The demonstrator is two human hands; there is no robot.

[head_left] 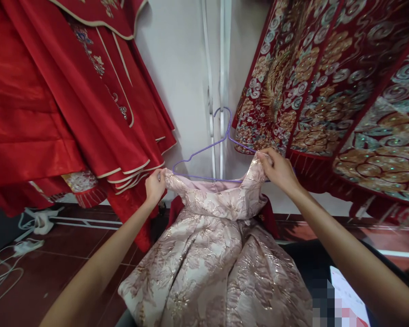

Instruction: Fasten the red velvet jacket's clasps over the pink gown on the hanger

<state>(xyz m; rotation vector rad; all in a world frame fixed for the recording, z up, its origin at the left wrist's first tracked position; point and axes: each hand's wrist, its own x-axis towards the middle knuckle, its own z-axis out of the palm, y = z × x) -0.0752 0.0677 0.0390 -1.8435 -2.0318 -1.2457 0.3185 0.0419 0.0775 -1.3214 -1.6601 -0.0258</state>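
Note:
A pale pink dress [211, 254] with a raised metallic flower pattern spreads out in front of me, its skirt towards my body. My left hand [156, 185] pinches its left shoulder strap. The right shoulder strap is gripped by my right hand [275, 167], fingers closed on the fabric. A purple hanger [204, 149] lies at the neckline, its hook pointing away from me. The hanger's left end shows beside the left strap; its right end goes out of sight near my right hand.
Red garments [98, 100] hang at the left, and heavily embroidered dark red garments [313, 91] at the right. White rack poles [222, 68] stand against the wall. White cables [7, 277] and a power strip [29, 246] lie on the tiled floor.

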